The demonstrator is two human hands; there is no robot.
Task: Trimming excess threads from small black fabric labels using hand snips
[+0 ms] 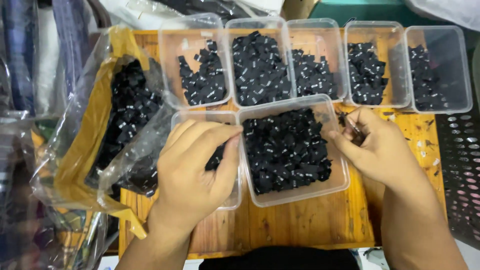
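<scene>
A clear plastic tub (336,131) full of small black fabric tags with white marks sits in the middle of the wooden table. My left hand (197,165) rests over a second clear tub (192,117) just left of it, fingers curled and thumb against the shared rims; what is under the palm is hidden. My right hand (372,145) sits at the right rim of the full tub, fingertips pinched on a small dark tag.
Several more clear tubs (194,37) of black tags line the back of the wooden table (310,220). An open clear and yellow plastic bag (90,130) of tags lies at the left. A perforated dark metal surface (460,160) lies at the right.
</scene>
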